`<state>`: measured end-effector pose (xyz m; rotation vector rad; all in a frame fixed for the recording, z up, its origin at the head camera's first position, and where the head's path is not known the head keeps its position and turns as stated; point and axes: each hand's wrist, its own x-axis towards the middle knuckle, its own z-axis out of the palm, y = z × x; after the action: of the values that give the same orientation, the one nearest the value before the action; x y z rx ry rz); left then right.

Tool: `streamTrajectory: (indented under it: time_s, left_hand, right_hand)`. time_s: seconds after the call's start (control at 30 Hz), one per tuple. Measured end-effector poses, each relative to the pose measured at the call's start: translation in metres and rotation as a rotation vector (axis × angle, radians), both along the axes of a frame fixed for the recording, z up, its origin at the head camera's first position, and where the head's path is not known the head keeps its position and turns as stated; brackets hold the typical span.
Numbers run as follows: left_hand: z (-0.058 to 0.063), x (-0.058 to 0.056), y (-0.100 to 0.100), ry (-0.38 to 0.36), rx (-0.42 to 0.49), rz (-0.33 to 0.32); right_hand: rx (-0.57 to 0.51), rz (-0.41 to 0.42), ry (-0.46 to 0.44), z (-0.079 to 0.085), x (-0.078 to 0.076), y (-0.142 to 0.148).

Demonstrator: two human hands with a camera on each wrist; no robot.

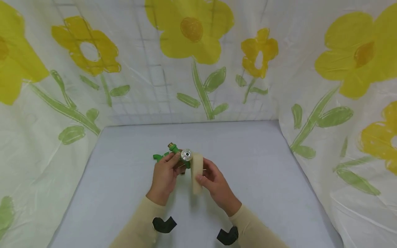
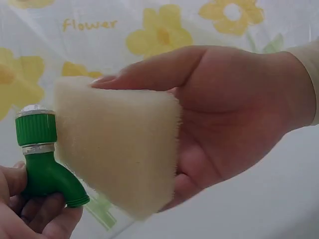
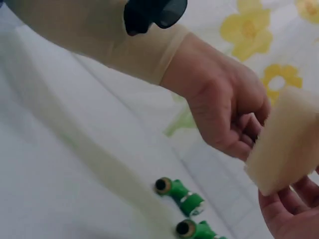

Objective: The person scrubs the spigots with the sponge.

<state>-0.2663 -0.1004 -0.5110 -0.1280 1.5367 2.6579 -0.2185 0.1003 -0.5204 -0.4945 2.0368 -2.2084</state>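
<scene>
My left hand [image 1: 164,177] grips a green tap [image 2: 37,164] that has a ribbed green knob and a silver cap. The tap's spout points down and to the right in the left wrist view. A thick cream sponge [image 1: 197,174] is held by my right hand [image 1: 219,187], thumb on one face and fingers behind. The sponge's edge is right at the tap's knob, overlapping it slightly in the left wrist view. In the right wrist view, the sponge hides the held tap.
Two more green taps [image 3: 179,196] with brass ends lie on the white table [image 1: 124,206], beyond my left hand in the head view. A flower-printed curtain [image 1: 133,86] hangs round the table's back and sides. Black straps [image 1: 164,225] sit on both sleeves.
</scene>
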Motion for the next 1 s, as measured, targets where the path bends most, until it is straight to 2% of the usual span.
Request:
streamTrajectory:
  time_s: [0.07, 0.13, 0.27, 0.37, 0.43, 0.53, 0.6, 0.7, 0.83, 0.93, 1.0]
  left_hand:
    - [-0.001, 0.0, 0.0, 0.002, -0.039, 0.023]
    - [-0.004, 0.001, 0.001, 0.011, -0.116, 0.023]
    - [-0.008, 0.004, 0.001, 0.067, -0.307, 0.025]
    - [-0.006, 0.006, -0.003, 0.14, -0.427, 0.018]
    - [-0.004, 0.006, -0.007, 0.186, -0.487, 0.018]
    - [0.0, 0.005, -0.012, 0.226, -0.525, 0.047]
    - [0.001, 0.004, -0.015, 0.24, -0.529, 0.081]
    - [0.0, 0.003, -0.015, 0.247, -0.569, 0.112]
    - [-0.006, 0.005, -0.012, 0.257, -0.63, 0.067]
    - [-0.007, 0.007, -0.013, 0.275, -0.643, 0.04]
    - [-0.006, 0.006, -0.015, 0.279, -0.644, 0.056]
  right_hand:
    - [0.0, -0.041, 0.057, 0.0, 0.001, -0.002]
    - [0.044, -0.109, 0.163, 0.002, 0.0, -0.002]
    - [0.265, -0.224, 0.447, 0.005, -0.003, 0.003]
    - [0.402, -0.265, 0.589, 0.007, -0.008, 0.008]
    - [0.438, -0.282, 0.607, 0.008, -0.012, 0.01]
    - [0.458, -0.29, 0.575, 0.003, -0.014, 0.012]
    - [0.48, -0.278, 0.568, -0.003, -0.012, 0.01]
    - [0.516, -0.234, 0.615, -0.006, -0.007, 0.005]
    - [0.532, -0.249, 0.675, 0.001, -0.011, 0.0]
    - [0.508, -0.3, 0.625, 0.002, -0.017, 0.003]
    - [0.493, -0.307, 0.571, -0.002, -0.018, 0.005]
